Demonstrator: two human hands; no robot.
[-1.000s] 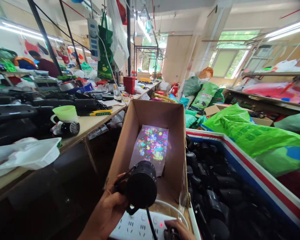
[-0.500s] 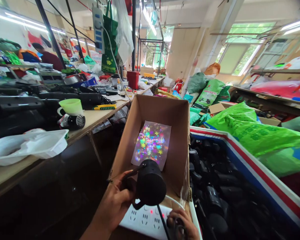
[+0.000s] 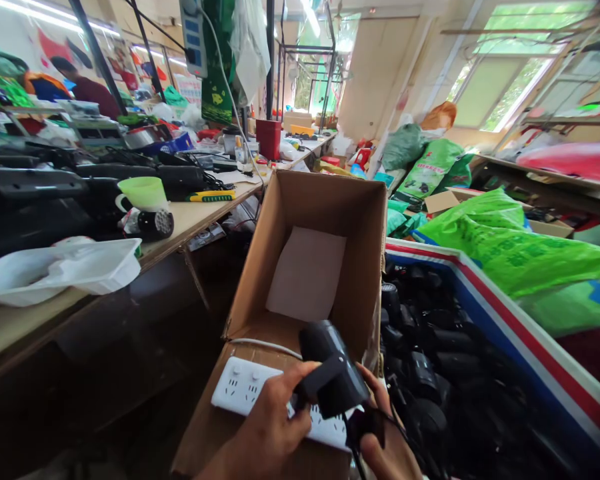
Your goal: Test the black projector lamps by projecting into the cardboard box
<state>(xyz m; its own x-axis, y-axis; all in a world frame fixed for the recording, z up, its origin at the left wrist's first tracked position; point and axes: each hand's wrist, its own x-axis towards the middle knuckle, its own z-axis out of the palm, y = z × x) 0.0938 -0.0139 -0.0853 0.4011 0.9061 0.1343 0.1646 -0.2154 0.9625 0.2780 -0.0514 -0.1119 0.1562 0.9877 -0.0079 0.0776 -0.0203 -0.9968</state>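
Note:
My left hand [image 3: 273, 417] grips a black projector lamp [image 3: 333, 377] by its bracket, with the cylinder-shaped body tilted. Close against the lamp's lower right, my right hand [image 3: 393, 437] is closed around its dark cord and a black piece that looks like a plug, partly hidden by the fingers. Beneath both hands a white power strip [image 3: 243, 383] lies on a cardboard flap. Beyond them an open cardboard box [image 3: 330, 190] has a plain white sheet of paper [image 3: 307, 273] inside, with no light pattern on it.
On the right, a striped bin [image 3: 485, 293] holds many black lamps [image 3: 445, 360]. A workbench [image 3: 195, 230] at left carries a white tray [image 3: 100, 267], a green cup [image 3: 143, 193] and a yellow-green cutter [image 3: 211, 197]. Green bags [image 3: 485, 227] lie behind the bin. People sit far left.
The colored light pattern on the paper has gone out. The lamp has turned and shifted right, and my right hand has come up beside it with the cord, away from the power strip.

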